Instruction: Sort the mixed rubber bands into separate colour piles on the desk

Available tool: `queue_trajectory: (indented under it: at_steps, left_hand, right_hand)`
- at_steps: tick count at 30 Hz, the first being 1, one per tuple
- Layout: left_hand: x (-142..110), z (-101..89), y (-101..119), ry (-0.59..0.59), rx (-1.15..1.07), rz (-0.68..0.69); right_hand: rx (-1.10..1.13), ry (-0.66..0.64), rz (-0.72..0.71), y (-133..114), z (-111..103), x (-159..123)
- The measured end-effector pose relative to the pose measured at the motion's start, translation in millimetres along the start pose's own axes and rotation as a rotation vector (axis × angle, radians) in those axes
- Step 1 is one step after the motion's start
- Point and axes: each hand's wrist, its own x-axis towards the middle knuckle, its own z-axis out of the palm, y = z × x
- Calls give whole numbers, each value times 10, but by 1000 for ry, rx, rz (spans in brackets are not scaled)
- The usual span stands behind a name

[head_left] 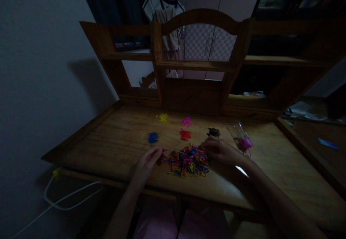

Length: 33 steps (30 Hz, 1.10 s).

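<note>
A mixed pile of small coloured loops, too small to tell if rubber bands or clips, lies on the wooden desk. At its left edge is my left hand, thumb and fingers slightly apart. My right hand hovers at the pile's upper right with fingertips pinched together; anything between them is too small to see. Beyond the pile sit single-colour heaps: a blue heap, a yellow heap, a pink heap, a red heap and a black heap just past my right fingers.
A clear bottle with a purple lid lies right of the black heap. The desk's wooden shelf unit rises along the back. A white cable hangs at the front left, beside the wall. The room is dim.
</note>
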Motion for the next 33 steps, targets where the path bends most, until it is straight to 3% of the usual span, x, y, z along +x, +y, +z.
queue_trajectory:
  at_steps: [15, 20, 25, 29, 33]
  left_hand:
    - [15, 3, -7, 5, 22, 19]
    - [20, 6, -19, -16, -29, 6]
    - [31, 10, -33, -40, -33, 7]
    - [27, 15, -31, -66, -21, 19]
    - [10, 24, 2, -70, 3, 32]
  right_hand:
    - [-41, 170, 5, 77, 205, 70]
    - [-50, 273, 65, 44, 80, 135]
    - [-182, 279, 34, 149, -89, 616]
    - [-236, 285, 40, 286, -46, 1097]
    - [-246, 296, 28, 325, 12, 1281]
